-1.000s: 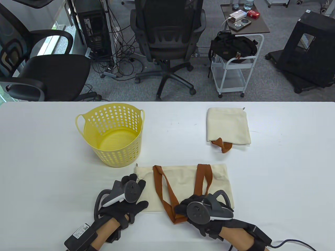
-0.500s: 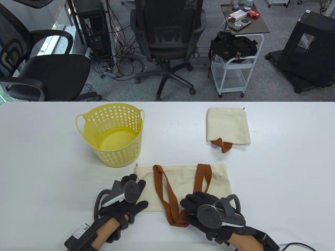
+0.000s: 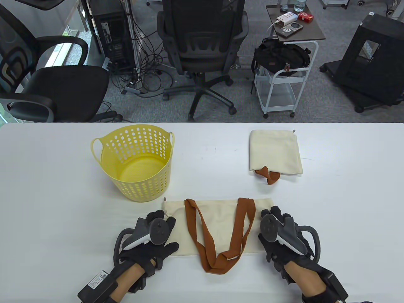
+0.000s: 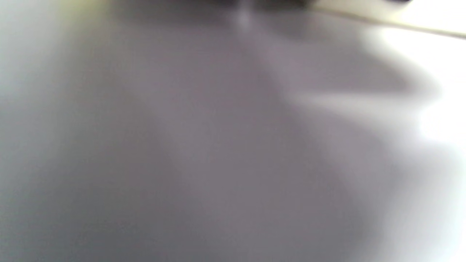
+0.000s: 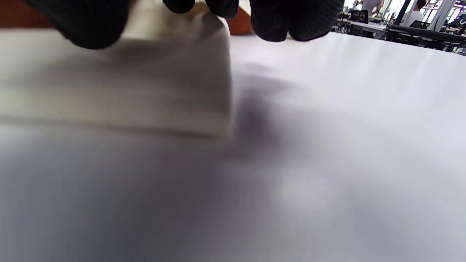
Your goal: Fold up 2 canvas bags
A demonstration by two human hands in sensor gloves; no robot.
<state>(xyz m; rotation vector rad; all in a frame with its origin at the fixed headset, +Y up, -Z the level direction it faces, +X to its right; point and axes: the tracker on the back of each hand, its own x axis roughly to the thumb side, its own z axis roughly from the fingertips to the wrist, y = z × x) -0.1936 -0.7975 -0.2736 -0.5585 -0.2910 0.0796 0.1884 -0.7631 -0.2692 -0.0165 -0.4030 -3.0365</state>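
Observation:
A cream canvas bag (image 3: pixel 217 221) lies flat near the table's front edge, its two brown straps (image 3: pixel 217 262) trailing toward me past the near hem. My left hand (image 3: pixel 159 225) rests flat on the bag's left end. My right hand (image 3: pixel 277 221) rests flat on the bag's right end; in the right wrist view its fingertips (image 5: pixel 291 22) lie on the cream cloth (image 5: pixel 116 91). A second canvas bag (image 3: pixel 274 152), folded into a small rectangle with a brown strap poking out, lies at the back right. The left wrist view is a blur.
A yellow perforated basket (image 3: pixel 136 162) stands on the white table (image 3: pixel 63 205) just behind the left end of the flat bag. Office chairs and a cart stand beyond the table's far edge.
My right hand let go of the brown straps near the front edge and moved right and away onto the bag's right end. The straps now lie loose. The left hand stayed put.

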